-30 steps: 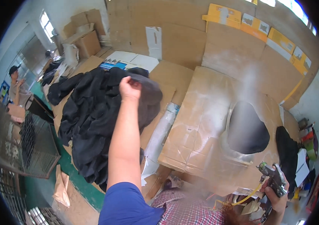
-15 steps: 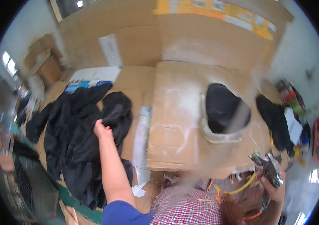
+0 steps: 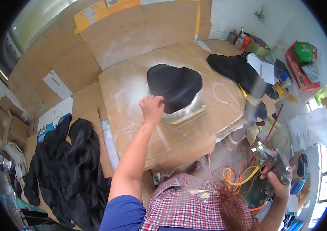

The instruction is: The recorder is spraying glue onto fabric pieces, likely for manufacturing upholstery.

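Note:
My left hand [image 3: 152, 108] reaches over the cardboard-covered table [image 3: 132, 96] and touches the left edge of a black rounded fabric piece [image 3: 175, 84] that lies on a shiny silver form [image 3: 184, 112]. Whether its fingers grip the fabric I cannot tell. My right hand [image 3: 277, 178] is low at the right, closed around a spray gun [image 3: 274, 164] with yellow and orange hoses [image 3: 240, 175] trailing from it.
A pile of black garments [image 3: 69, 169] lies at the left on the cardboard. More black fabric [image 3: 238, 71] rests at the table's far right, next to papers, cans and a red box [image 3: 302, 63]. Cardboard sheets line the back wall [image 3: 132, 30].
My left hand has left the black garment pile at the left and swung right to the black piece on the silver form. The view has turned right with it. The right hand keeps the spray gun.

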{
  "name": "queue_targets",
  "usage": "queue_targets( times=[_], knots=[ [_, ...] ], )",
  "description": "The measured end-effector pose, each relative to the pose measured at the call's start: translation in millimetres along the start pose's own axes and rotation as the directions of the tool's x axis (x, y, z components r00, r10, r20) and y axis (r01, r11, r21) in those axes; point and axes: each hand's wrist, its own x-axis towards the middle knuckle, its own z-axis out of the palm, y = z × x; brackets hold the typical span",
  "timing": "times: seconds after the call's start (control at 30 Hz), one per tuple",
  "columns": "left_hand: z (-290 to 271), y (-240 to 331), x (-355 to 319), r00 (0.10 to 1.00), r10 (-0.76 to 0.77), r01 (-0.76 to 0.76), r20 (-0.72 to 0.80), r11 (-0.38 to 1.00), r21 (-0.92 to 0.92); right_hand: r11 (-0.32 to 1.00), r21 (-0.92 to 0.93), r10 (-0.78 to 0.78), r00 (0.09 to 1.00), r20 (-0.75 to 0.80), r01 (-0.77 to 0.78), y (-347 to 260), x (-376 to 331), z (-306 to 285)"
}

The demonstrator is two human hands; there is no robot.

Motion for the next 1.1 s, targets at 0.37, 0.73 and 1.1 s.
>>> queue_targets(
  times=[0.37, 0.73, 1.1],
  knots=[
    [-4, -18, 29, 0.999, 0.035, -0.037, 0.019, 0.993, 0.108, 0.997, -0.04, -0.065, 0.995, -0.072, 0.062, 1, -7, -32],
    [-1, -18, 20, 0.994, -0.078, 0.059, 0.076, 0.973, 0.225, 0.999, -0.009, -0.044, 0.992, 0.121, 0.045, 5, 81, -130],
    [-3, 19, 10, 0.956, -0.293, 0.273, 0.008, 0.9, 0.34, 0.928, -0.131, -0.256, 0.85, 0.461, 0.35, 7, 210, -216]
  ],
)
